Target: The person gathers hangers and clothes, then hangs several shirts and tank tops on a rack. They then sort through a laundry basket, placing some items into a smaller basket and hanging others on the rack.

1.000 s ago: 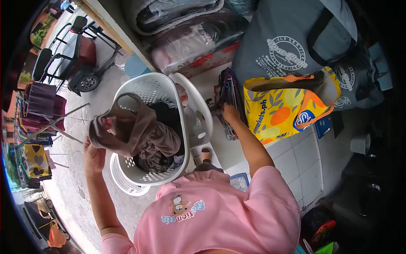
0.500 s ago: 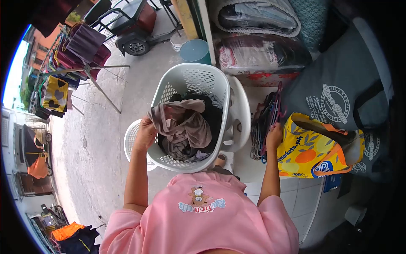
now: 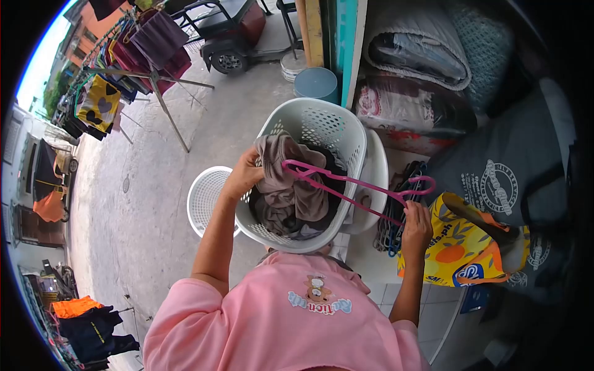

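Observation:
My left hand is closed on the edge of a brown-grey garment, whose folds hang down into a white laundry basket. What kind of garment it is cannot be made out. In my right hand is a pink plastic hanger, gripped near its hook end. The hanger's far end reaches over the basket rim and lies against or just in front of the cloth. Darker clothes fill the basket underneath. Beside my right hand, a bunch of hangers rests on the white surface.
A yellow shopping bag stands at my right, before a large dark grey bag. Another white basket is on the left. Packed bedding is stacked at upper right. Clothes hang on a rack at upper left, near a parked sidecar.
My right hand has drawn the pink hanger from the bunch and swung it left over the basket. My left hand still holds the garment, now bunched more upright. The view has shifted.

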Demonstrator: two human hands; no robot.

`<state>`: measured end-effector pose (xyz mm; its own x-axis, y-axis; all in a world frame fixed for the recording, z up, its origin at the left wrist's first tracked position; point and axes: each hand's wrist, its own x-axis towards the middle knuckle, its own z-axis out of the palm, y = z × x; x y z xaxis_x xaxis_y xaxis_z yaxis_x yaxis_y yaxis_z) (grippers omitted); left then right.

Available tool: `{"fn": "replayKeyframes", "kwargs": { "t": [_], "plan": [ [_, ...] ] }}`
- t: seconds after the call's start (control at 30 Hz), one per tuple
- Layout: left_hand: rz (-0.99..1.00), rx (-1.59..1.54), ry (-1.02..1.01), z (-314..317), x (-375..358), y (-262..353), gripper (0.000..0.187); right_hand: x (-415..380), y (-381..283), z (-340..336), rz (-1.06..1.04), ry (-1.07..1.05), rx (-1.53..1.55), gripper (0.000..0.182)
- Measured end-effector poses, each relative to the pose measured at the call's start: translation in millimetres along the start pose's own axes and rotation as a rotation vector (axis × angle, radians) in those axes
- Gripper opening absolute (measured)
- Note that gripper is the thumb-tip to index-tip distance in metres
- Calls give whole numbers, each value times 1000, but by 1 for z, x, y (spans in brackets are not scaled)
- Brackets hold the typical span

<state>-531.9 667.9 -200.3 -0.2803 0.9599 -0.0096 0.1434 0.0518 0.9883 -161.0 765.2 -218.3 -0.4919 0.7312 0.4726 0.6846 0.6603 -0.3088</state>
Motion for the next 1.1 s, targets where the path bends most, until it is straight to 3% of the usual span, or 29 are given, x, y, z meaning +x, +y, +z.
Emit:
{"fn": "replayKeyframes", "kwargs": {
  "t": [0.37, 0.43, 0.47, 0.53, 0.57, 0.63, 0.7, 0.73, 0.77, 0.83, 0.97, 1.07, 1.1],
  "plan": [
    [111, 141, -28, -24, -18, 23, 48, 44, 4, 10, -124, 56, -222, 19],
    [258, 510, -98, -17, -19, 41, 49, 55, -8, 17, -205, 20, -197, 29],
    [410, 642, -106, -7, -18, 56, 37, 62, -16, 20, -239, 14, -156, 30],
    [353, 787, -174, -3, -19, 63, 30, 79, -30, 28, -268, 5, -119, 32],
    [293, 938, -236, -2, -20, 64, 24, 88, -35, 32, -267, 43, -55, 31],
    [377, 951, -193, 0, -22, 64, 21, 100, -51, 39, -267, 81, 8, 31],
    [352, 923, -20, -3, -24, 61, 18, 108, -74, 45, -182, 470, 204, 30],
    [350, 922, -18, -2, -24, 63, 18, 102, -87, 53, -201, 471, 430, 25],
    [375, 908, 44, -1, -25, 67, 18, 101, -99, 62, -269, 452, 583, 25],
    [399, 894, 110, 2, -25, 73, 18, 98, -127, 85, -276, 101, 980, 24],
    [479, 842, 189, 4, -29, 79, 20, 105, -161, 137, -152, -50, 980, 21],
    [452, 728, 324, -13, -33, 66, 21, 116, -169, 159, -248, -457, 1061, 22],
    [421, 665, 414, -24, -35, 61, 21, 116, -168, 157, -258, -458, 1061, 22]
  ]
}}
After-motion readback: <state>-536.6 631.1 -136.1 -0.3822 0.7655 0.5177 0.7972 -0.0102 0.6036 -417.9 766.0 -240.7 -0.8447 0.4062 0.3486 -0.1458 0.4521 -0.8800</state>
